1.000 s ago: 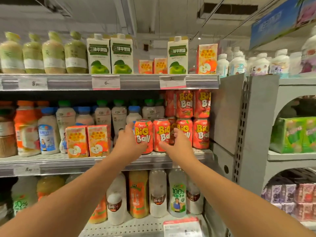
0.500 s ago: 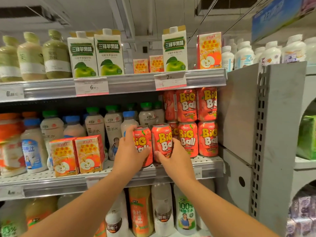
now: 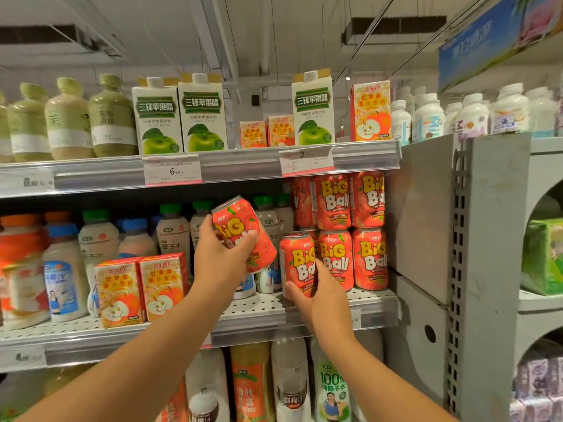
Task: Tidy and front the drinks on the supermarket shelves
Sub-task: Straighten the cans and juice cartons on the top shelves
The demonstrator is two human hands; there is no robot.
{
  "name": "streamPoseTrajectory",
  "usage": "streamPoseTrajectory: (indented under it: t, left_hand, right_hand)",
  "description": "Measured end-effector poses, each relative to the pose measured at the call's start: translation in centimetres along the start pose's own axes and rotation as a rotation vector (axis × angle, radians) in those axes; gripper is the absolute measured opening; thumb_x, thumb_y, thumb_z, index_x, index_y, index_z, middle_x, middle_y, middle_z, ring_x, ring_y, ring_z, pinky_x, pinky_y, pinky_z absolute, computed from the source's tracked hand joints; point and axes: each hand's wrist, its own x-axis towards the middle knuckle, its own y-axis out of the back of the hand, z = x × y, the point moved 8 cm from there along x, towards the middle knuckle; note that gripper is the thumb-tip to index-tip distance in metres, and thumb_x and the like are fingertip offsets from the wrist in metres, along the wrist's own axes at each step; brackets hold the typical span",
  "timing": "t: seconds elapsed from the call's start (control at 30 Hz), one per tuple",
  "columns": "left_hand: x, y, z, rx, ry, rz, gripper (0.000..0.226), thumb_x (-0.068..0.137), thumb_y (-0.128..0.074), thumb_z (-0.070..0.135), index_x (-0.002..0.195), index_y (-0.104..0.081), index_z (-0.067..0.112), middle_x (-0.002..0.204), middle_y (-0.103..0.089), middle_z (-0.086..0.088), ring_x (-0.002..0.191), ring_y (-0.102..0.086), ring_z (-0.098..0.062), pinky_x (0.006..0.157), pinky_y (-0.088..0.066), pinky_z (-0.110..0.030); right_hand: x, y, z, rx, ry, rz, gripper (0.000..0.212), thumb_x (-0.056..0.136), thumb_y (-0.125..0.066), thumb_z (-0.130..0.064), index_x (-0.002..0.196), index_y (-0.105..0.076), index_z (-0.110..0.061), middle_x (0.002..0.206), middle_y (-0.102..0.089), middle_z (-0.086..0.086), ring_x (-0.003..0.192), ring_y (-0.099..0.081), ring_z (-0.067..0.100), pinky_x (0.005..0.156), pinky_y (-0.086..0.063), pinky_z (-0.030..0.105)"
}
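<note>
Supermarket aisle, grey perforated middle shelf (image 3: pixel 262 306), ceiling ducts above. Left hand (image 3: pixel 219 263) gripping tilted Big Ball can (image 3: pixel 240 226) lifted off shelf; right hand (image 3: pixel 316 296) clasping upright can (image 3: pixel 297 263) at shelf front beside stacked cans (image 3: pixel 350 233).

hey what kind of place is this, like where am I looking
Most likely a supermarket drinks aisle. Metal shelves carry price tags on their front rails, stocked with rows of Big Ball cans, green apple cartons and bottled drinks, under a hanging blue banner.

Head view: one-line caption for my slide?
Left hand lifts a tilted can; right hand holds an upright can on the shelf.
</note>
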Motion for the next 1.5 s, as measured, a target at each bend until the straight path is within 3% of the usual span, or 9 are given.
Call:
streamPoseTrajectory:
  t: [0.07,0.3,0.47,0.57,0.77,0.93,1.17,1.37,1.5]
  left_hand:
    - [0.6,-0.3,0.4,-0.043,0.014,0.016,0.046,0.082,-0.075,0.028,0.123,-0.054,0.026,0.104,-0.065,0.011,0.089,-0.063,-0.002,0.062,-0.047,-0.015]
    - [2.2,-2.0,1.2,-0.11,0.065,0.004,0.035,0.081,-0.076,0.028,0.111,-0.061,0.02,0.102,-0.068,0.003,0.092,-0.066,-0.012,0.077,-0.055,-0.032]
    - [3.3,-3.0,1.5,-0.112,0.073,0.046,0.028,0.081,-0.076,0.029,0.102,-0.059,0.023,0.095,-0.066,0.006,0.085,-0.065,-0.008,0.057,-0.047,-0.017]
    - [3.5,-4.0,1.7,-0.115,0.071,0.041,0.024,0.08,-0.078,0.029,0.095,-0.06,0.025,0.092,-0.068,0.005,0.083,-0.066,-0.009,0.057,-0.046,-0.018]
    - [3.9,-6.9,2.0,-0.04,0.019,-0.021,0.025,0.076,-0.08,0.029,0.094,-0.063,0.027,0.092,-0.071,0.004,0.084,-0.069,-0.013,0.073,-0.058,-0.033]
    - [4.5,-8.7,3.1,0.089,-0.063,-0.067,0.032,0.074,-0.081,0.027,0.102,-0.065,0.024,0.092,-0.071,0.005,0.084,-0.069,-0.013,0.077,-0.059,-0.04]
    - [4.7,-10.1,3.5,0.223,-0.092,-0.075,0.046,0.072,-0.081,0.036,0.108,-0.061,0.017,0.102,-0.067,-0.002,0.092,-0.065,-0.02,0.082,-0.057,-0.045]
    - [3.8,-9.6,2.6,0.281,-0.112,-0.071,0.083,0.074,-0.077,0.048,0.14,-0.039,0.016,0.134,-0.052,-0.008,0.123,-0.051,-0.026,0.098,-0.048,-0.047]
    - [2.7,-10.1,1.1,0.307,-0.154,-0.122,0.044,0.079,-0.072,0.04,0.115,-0.051,0.026,0.113,-0.057,0.001,0.101,-0.058,-0.014,0.076,-0.049,-0.027]
  right_hand:
    - [0.0,-0.1,0.1,-0.003,0.002,-0.005,0.087,0.081,-0.063,-0.063,0.151,-0.027,-0.024,0.145,-0.046,-0.005,0.133,-0.042,0.017,0.104,-0.04,0.031]
    - [0.0,-0.1,0.0,-0.012,0.028,-0.018,0.088,0.082,-0.062,-0.062,0.152,-0.026,-0.022,0.142,-0.049,-0.002,0.13,-0.045,0.018,0.102,-0.044,0.032]
    - [-0.1,0.2,-0.2,0.01,0.057,0.002,0.087,0.083,-0.063,-0.059,0.151,-0.027,-0.018,0.14,-0.051,-0.001,0.129,-0.044,0.017,0.1,-0.041,0.028]
    - [-0.2,0.2,-0.4,0.032,0.067,0.001,0.087,0.084,-0.063,-0.058,0.151,-0.027,-0.017,0.134,-0.056,0.0,0.122,-0.051,0.016,0.098,-0.047,0.03]
    - [-0.2,0.2,-0.4,0.088,0.086,0.009,0.087,0.082,-0.068,-0.055,0.15,-0.031,-0.016,0.142,-0.049,-0.004,0.133,-0.041,0.011,0.107,-0.036,0.023]
    - [-0.3,0.5,-0.8,0.018,0.146,0.083,0.074,0.081,-0.069,-0.053,0.139,-0.044,-0.015,0.108,-0.042,-0.015,0.107,-0.044,0.002,0.08,-0.031,0.003]
    - [-0.1,0.1,-0.3,0.049,0.103,0.078,0.08,0.082,-0.068,-0.054,0.145,-0.038,-0.015,0.112,-0.043,-0.014,0.109,-0.042,0.002,0.09,-0.033,0.014]
    - [-0.1,0.0,-0.5,0.036,0.107,0.1,0.079,0.081,-0.069,-0.053,0.144,-0.04,-0.014,0.108,-0.042,-0.014,0.105,-0.041,0.002,0.09,-0.037,0.016]
    - [-0.4,0.0,-0.8,-0.032,0.127,0.131,0.076,0.082,-0.068,-0.052,0.141,-0.043,-0.011,0.106,-0.042,-0.011,0.109,-0.039,0.01,0.089,-0.033,0.018]
